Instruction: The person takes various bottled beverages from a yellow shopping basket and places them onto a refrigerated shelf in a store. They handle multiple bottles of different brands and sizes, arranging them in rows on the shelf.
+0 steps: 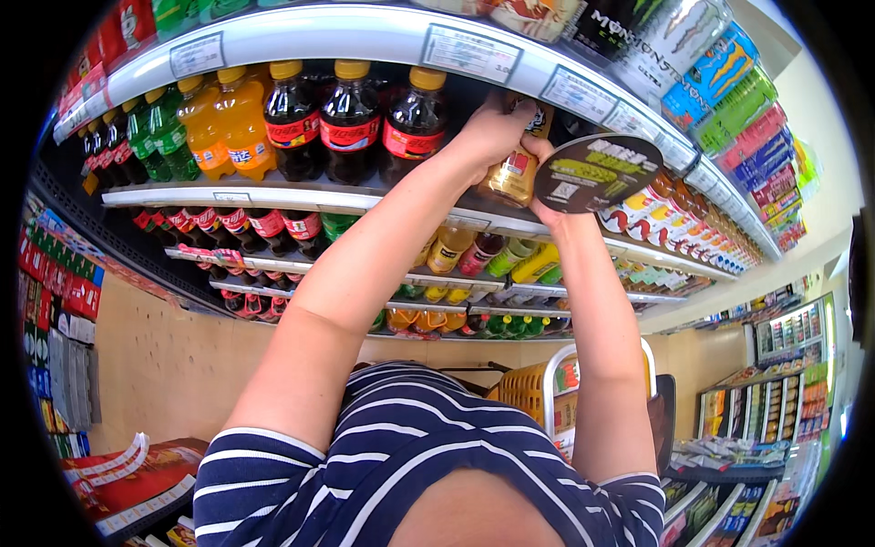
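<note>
A bottle with a gold-and-brown label [513, 174] stands tilted at the front of the upper drinks shelf. My left hand [497, 130] grips its upper part, just under the shelf lip above. On the bottle's right side is my right hand [547, 210], its fingers against the bottle. A round dark promotional sign [598, 174] bearing writing hides much of that hand. To the left, cola bottles [352, 130] with yellow caps and red labels stand in a row. The bottle's base is near the shelf's front edge.
Orange soda bottles [243, 126] and green bottles [166, 130] stand farther left. Energy drink cans [711, 61] line the shelf above. Price-tag rails [472, 51] edge the shelves. Below my right arm is a shopping cart [549, 390] with a yellow basket [523, 386].
</note>
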`<act>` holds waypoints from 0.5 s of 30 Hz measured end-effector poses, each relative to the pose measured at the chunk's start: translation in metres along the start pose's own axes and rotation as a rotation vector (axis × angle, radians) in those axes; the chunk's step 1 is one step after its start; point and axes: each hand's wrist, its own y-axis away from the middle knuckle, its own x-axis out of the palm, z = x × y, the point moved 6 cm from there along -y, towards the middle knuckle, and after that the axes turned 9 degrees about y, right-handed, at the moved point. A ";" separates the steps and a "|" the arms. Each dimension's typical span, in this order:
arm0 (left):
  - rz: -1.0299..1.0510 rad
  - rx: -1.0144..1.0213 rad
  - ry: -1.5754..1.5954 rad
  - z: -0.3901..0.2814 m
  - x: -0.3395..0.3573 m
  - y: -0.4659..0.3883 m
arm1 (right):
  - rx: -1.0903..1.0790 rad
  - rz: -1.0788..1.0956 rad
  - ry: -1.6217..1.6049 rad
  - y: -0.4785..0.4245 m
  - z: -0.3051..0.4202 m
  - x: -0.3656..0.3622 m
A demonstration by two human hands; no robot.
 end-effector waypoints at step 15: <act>-0.417 0.594 -0.670 -0.015 -0.011 0.035 | -0.401 0.211 0.709 -0.030 0.020 0.056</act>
